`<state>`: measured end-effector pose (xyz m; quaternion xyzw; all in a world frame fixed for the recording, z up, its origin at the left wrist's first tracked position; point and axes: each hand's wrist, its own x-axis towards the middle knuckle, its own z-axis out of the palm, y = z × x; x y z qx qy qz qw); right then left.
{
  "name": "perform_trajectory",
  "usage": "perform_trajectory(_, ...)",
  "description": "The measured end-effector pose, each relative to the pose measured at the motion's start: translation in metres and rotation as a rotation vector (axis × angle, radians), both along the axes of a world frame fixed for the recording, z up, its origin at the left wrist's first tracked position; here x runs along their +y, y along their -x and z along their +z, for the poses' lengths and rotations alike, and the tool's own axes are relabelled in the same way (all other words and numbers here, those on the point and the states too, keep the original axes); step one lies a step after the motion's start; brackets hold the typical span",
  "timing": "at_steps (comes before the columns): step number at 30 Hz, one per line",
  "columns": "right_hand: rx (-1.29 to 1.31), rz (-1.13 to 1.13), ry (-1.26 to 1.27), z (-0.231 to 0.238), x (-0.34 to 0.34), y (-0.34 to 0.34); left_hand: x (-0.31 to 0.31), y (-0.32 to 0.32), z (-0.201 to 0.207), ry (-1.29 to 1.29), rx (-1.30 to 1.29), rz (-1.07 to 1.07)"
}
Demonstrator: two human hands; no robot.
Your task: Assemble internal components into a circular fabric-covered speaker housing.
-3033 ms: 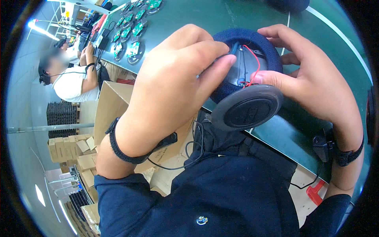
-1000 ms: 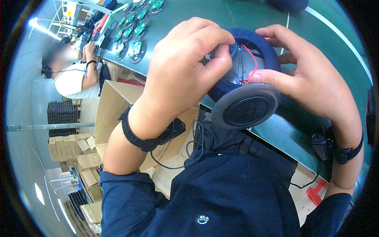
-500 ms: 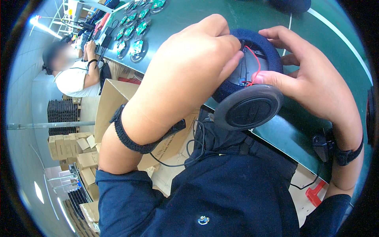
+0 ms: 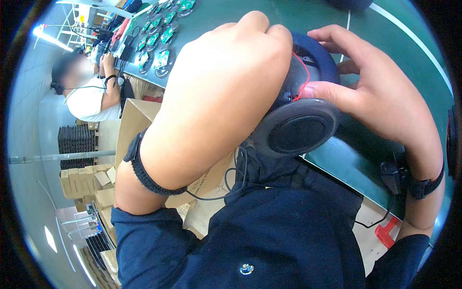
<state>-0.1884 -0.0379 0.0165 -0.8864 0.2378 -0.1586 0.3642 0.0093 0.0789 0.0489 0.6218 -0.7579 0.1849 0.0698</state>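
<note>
Over my head view I'm watching the bare right hand point(image 4: 385, 101) cupping the round navy fabric housing point(image 4: 328, 58), fingers half-spread, seemingly steadying it by the near edge of the glossy green table point(image 4: 211, 21). The bare left hand point(image 4: 238, 70) is covering its left side, so I cannot tell that grip; a brown cardboard box point(image 4: 137, 115) is standing left.

Shirt point(image 4: 288, 231): dark navy cloth, creased across the front
Chest badge point(image 4: 246, 269): small, rounded, pale, its markings too fine to make out
Left sleeve point(image 4: 144, 236): short, matching navy
Right sleeve point(image 4: 400, 262): short, navy too
Left strap point(image 4: 140, 169): black fabric band, fuzzy-edged
Left cable point(image 4: 208, 198): thin, black, curving from the band
Right strap point(image 4: 427, 187): black band
Strap module point(image 4: 393, 176): black, boxy
Right cable point(image 4: 389, 211): thin, black
Trousers point(image 4: 293, 178): black, loosely folded
Left hand point(image 4: 236, 72), right hand point(image 4: 368, 89): bare
</note>
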Motion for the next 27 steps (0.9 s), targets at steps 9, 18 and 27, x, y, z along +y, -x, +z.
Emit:
perform_trajectory(9, -0.082, -0.028, 0.047, 0.001, 0.003, -0.005, 0.002, -0.01, 0.002, -0.008, 0.054, -0.036)
perform_trajectory(18, -0.082, -0.024, 0.031, 0.001, 0.003, -0.004, 0.023, 0.005, 0.012, -0.143, 0.122, 0.041)
perform_trajectory(27, 0.017, -0.048, 0.019, 0.009, 0.004, -0.008, 0.031, 0.006, 0.009, -0.138, 0.074, 0.1)
